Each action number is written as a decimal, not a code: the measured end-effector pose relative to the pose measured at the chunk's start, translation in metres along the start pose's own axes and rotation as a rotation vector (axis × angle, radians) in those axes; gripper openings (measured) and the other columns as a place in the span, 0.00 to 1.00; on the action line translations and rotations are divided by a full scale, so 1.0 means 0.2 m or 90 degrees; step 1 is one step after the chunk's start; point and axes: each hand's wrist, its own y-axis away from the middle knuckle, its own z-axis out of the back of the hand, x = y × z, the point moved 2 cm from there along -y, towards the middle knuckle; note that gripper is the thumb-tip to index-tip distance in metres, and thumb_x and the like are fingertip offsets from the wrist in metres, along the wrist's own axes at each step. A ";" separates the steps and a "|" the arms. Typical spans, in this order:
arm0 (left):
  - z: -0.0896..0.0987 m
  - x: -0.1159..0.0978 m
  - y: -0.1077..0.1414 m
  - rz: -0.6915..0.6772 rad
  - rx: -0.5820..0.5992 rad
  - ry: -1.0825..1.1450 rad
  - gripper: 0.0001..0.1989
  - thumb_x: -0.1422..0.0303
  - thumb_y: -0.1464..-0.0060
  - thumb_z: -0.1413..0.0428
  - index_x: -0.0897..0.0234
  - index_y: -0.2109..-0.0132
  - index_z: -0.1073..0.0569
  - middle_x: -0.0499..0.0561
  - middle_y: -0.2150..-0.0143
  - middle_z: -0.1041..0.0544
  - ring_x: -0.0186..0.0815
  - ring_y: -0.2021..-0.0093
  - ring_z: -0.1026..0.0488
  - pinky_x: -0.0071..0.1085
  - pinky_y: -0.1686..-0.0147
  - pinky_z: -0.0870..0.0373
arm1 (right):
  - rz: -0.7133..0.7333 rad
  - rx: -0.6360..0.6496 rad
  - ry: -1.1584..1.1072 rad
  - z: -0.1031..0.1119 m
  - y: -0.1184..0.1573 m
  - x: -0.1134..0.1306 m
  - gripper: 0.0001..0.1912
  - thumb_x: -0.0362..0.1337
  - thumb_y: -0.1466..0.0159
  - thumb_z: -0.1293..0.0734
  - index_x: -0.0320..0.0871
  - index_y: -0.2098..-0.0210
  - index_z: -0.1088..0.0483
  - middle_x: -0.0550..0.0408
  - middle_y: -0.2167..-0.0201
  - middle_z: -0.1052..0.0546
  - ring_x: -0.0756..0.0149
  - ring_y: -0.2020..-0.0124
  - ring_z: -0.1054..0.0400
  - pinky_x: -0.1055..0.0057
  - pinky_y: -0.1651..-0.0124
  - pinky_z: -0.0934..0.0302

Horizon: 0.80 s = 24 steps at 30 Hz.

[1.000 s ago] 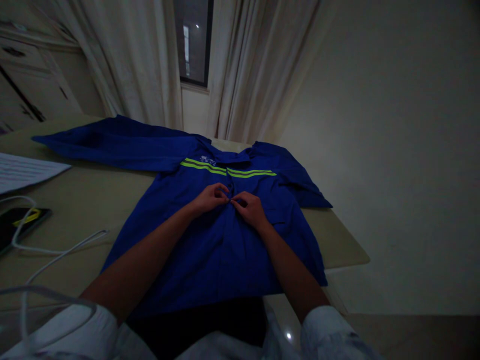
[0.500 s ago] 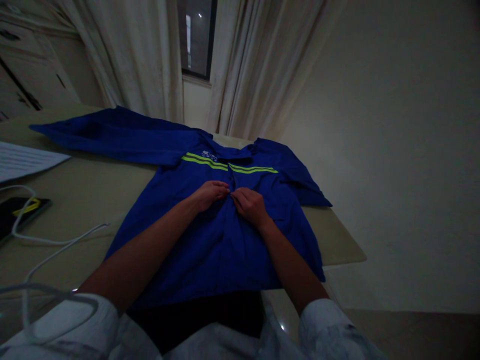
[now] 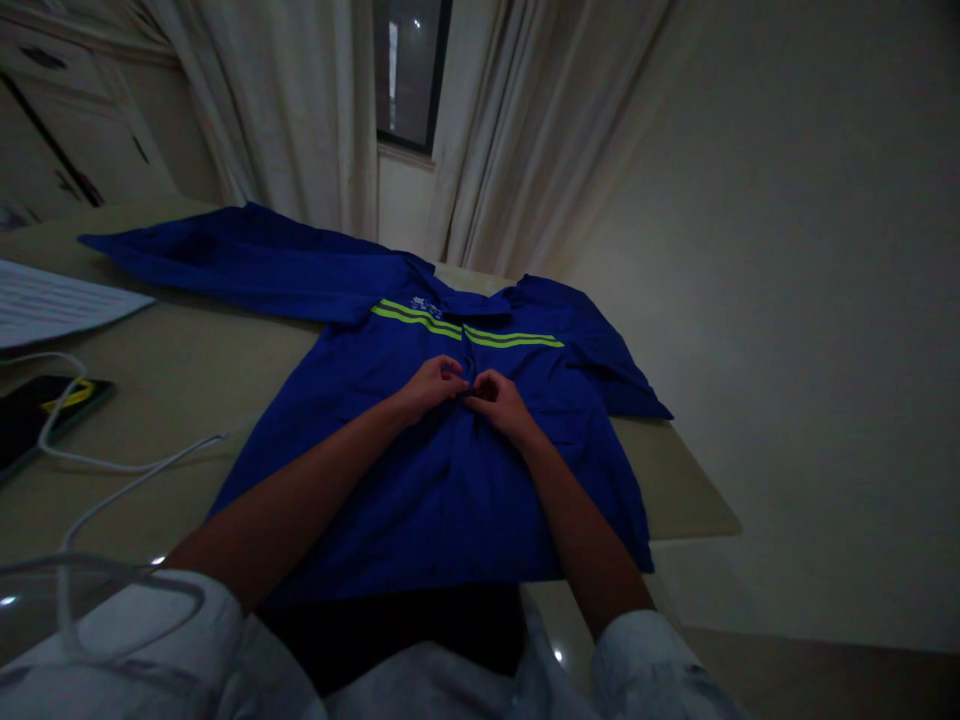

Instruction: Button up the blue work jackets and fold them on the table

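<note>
A blue jacket (image 3: pixel 390 520) with yellow-green chest stripes lies front side up, its collar pointing away from me. One sleeve stretches far to the left, the other slants down at the right. My left hand (image 3: pixel 437 385) pinches the front edge of the jacket below the stripes. Close beside it, my right hand (image 3: pixel 499 400) pinches the same front opening, thumb and forefinger forming a loop. The fingertips of both hands nearly meet. Whatever small part lies between them is too dark to make out.
The jacket rests on a beige table (image 3: pixel 697 490). At the left are a printed paper (image 3: pixel 60 305), a dark phone-like device (image 3: pixel 45 410) with a yellow mark, and a white cable (image 3: pixel 142 485). Curtains (image 3: pixel 300 110) and a window stand behind the table.
The fingers of both hands have shifted slightly at the jacket's front, the right thumb and forefinger now more rounded. The whole view has shifted a little, with things appearing further right.
</note>
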 end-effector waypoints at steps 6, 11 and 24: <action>0.07 -0.01 0.02 -0.241 0.004 -0.578 0.09 0.64 0.40 0.41 0.62 0.53 0.25 0.59 0.56 0.20 0.49 0.53 0.23 0.42 0.51 0.29 | 0.137 -0.054 0.211 -0.04 0.11 0.16 0.08 0.42 0.36 0.30 0.45 0.61 0.27 0.56 0.66 0.28 0.65 0.68 0.34 0.68 0.62 0.38; 0.09 0.06 0.04 -0.330 0.063 -0.701 0.17 0.64 0.33 0.50 0.57 0.42 0.25 0.59 0.33 0.28 0.53 0.33 0.34 0.55 0.33 0.44 | 0.071 0.006 0.397 -0.15 0.37 0.27 0.15 0.39 0.41 0.26 0.47 0.56 0.30 0.53 0.58 0.25 0.59 0.59 0.29 0.65 0.57 0.35; 0.05 0.02 0.12 -0.463 0.076 -0.652 0.13 0.65 0.34 0.49 0.62 0.53 0.21 0.64 0.48 0.22 0.51 0.43 0.28 0.47 0.40 0.38 | 0.003 -0.158 0.437 -0.09 0.69 0.28 0.10 0.39 0.36 0.29 0.47 0.55 0.26 0.48 0.55 0.22 0.53 0.53 0.26 0.60 0.53 0.31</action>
